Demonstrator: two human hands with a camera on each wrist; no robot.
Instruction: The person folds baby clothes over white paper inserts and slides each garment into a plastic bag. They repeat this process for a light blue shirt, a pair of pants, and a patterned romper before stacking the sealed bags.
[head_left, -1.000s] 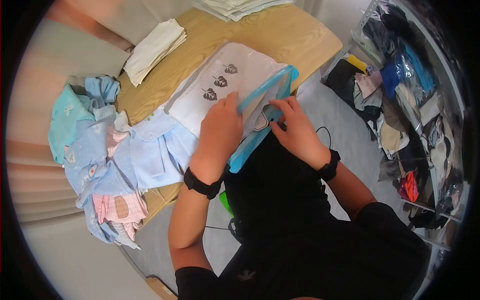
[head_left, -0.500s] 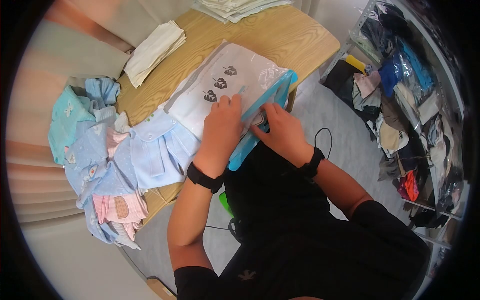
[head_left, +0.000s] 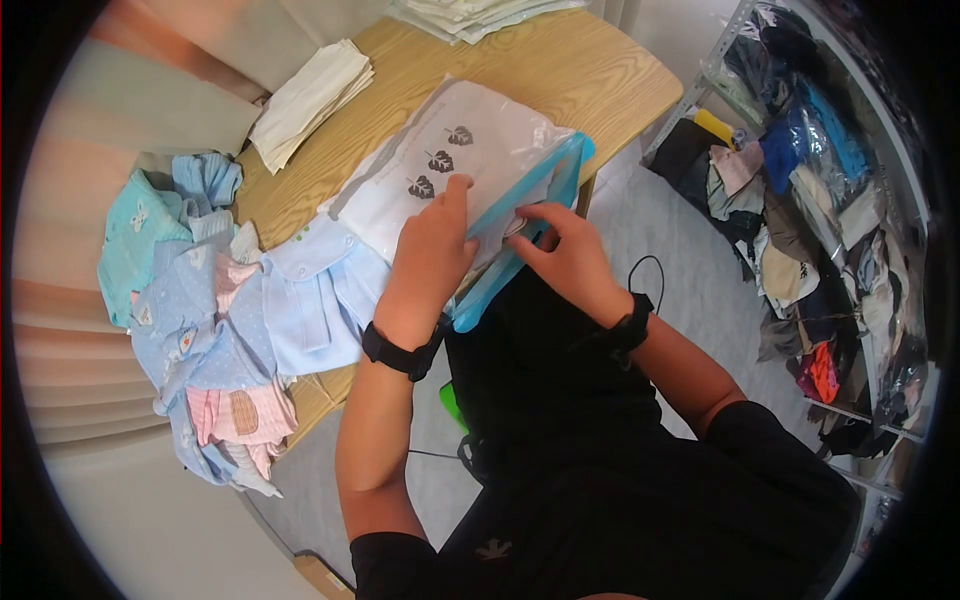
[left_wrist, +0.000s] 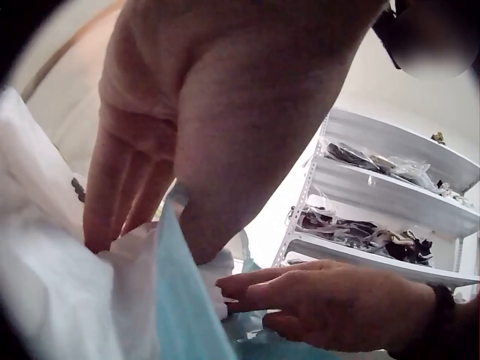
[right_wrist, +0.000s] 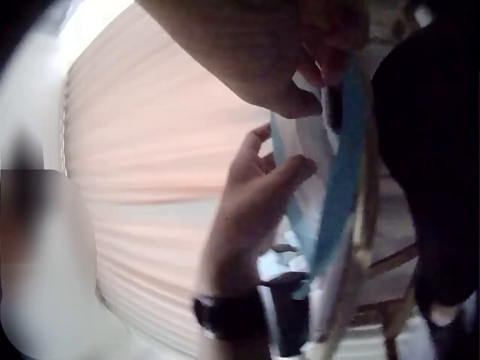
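In the head view, a clear bag with a blue edge and dark leaf prints [head_left: 480,115] lies at the table's front edge, white cloth inside. My left hand [head_left: 430,255] holds its open side; the fingers lie on the outside and the thumb is over the blue edge [left_wrist: 184,292], inside the opening. At the opening, my right hand [head_left: 575,260] pinches a small white label with a dark outline [head_left: 515,227] between thumb and index finger. The right wrist view shows my left hand [right_wrist: 251,199] beside the blue-edged opening [right_wrist: 341,180].
Light blue folded clothes [head_left: 310,290] touch the bag's left side, beside a heap of blue, teal and pink clothes [head_left: 200,310]. White cloths [head_left: 310,100] lie at the back left, more bagged ones [head_left: 470,15] behind. A shelf of bagged clothes [head_left: 830,180] stands right.
My right hand has moved left from the far side of the opening, and the label has shifted left with it. My left hand has moved slightly left, its index finger now stretched away from the thumb.
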